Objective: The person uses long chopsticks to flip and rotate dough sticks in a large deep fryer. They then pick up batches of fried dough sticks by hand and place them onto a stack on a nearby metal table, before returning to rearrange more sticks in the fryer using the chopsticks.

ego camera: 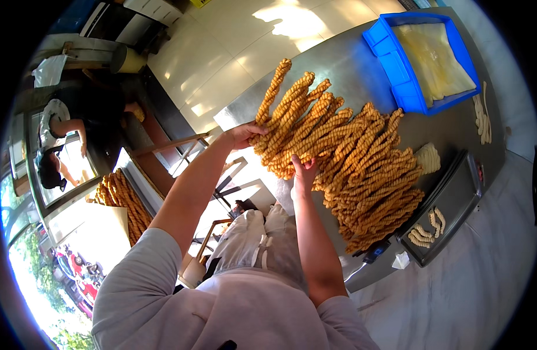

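A long pile of golden-brown fried dough twists (360, 153) lies across a stainless-steel table (338, 57). At the pile's left end, my left hand (245, 134) grips the outermost twists, thumb on top and the other fingers partly hidden. My right hand (304, 173) holds the near side of the same end, its thumb and bent fingers around the dough. One twist (273, 89) stands out apart from the others above my left hand.
A blue plastic crate (408, 83) holds something pale and yellowish. Beyond the pile lie pale dough twists (428, 158), dough strips (482, 116) and a dark baking tray (456, 210) with small twists. Wooden stools (218, 223), more twists (122, 201) and another person (60, 127) are at left.
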Demonstrator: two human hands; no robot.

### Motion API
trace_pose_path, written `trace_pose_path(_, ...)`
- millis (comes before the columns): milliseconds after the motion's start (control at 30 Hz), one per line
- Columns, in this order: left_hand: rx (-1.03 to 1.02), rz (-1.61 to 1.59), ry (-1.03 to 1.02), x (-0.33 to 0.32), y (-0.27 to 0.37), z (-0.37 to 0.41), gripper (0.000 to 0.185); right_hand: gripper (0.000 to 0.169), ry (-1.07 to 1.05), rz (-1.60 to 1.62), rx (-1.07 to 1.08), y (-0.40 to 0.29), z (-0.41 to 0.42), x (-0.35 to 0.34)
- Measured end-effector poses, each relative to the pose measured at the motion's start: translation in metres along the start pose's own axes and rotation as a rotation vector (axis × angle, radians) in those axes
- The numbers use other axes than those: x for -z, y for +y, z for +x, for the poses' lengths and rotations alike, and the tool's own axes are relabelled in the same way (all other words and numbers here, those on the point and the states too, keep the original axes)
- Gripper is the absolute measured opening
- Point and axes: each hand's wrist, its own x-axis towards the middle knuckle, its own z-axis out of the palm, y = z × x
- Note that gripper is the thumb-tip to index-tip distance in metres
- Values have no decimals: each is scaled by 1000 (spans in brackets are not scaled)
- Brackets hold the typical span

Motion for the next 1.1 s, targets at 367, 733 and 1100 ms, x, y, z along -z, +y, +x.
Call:
trace_pose_path(367,14,56,-50,-14,-3,-1,71,103,-220,271,-120,-12,7,-15)
trace_pose_path(733,-95,-38,3,-45,-46,-24,66,88,-301,239,-150,-16,-6,7)
trace_pose_path(1100,-195,-95,-4,-54,-75,-43,62,86,-353,172,-226,-9,-20,24)
